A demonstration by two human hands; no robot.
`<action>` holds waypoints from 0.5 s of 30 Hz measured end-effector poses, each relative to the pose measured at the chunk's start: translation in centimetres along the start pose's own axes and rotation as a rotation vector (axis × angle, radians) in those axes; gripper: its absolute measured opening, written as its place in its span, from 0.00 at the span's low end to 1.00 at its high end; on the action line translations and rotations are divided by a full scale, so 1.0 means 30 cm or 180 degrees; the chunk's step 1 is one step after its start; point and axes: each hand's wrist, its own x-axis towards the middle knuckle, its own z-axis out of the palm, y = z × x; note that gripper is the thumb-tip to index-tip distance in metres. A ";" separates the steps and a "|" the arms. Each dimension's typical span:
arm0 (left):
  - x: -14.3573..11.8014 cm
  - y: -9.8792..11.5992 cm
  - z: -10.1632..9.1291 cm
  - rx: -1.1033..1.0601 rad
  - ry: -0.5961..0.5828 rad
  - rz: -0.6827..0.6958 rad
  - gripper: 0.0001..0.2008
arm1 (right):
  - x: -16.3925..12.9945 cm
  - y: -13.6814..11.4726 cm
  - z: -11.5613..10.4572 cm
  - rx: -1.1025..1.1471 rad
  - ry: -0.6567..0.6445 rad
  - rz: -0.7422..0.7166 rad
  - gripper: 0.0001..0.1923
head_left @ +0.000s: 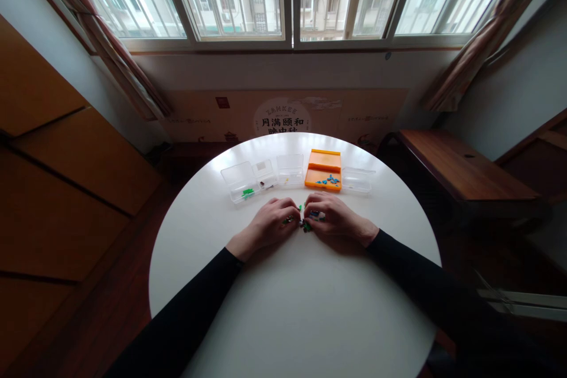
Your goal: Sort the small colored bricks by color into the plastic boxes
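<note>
Tiny green and dark pieces [303, 224] are sitting pinched between both hands at mid-table, too small to make out. The left hand [273, 222] and right hand [333, 220] are curling closed around them, fingertips meeting. The white round table [292, 301] is lying bare toward its near edge; the orange box [324, 169] and clear boxes [248, 180] are lining up just beyond.

Person wore plain black long sleeves on both arms, snug down to the wrists. Left hand [271, 221] and right hand [337, 220] were bare, no gloves.
</note>
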 end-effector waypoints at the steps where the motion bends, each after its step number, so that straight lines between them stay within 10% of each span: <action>1: 0.001 0.000 0.003 -0.0027 0.0076 -0.0034 0.05 | -0.001 0.003 0.001 -0.0031 0.0033 -0.0015 0.01; 15: 0.013 0.018 0.013 -0.1515 0.0468 -0.0705 0.13 | 0.009 -0.002 -0.001 -0.0248 0.0461 -0.0295 0.04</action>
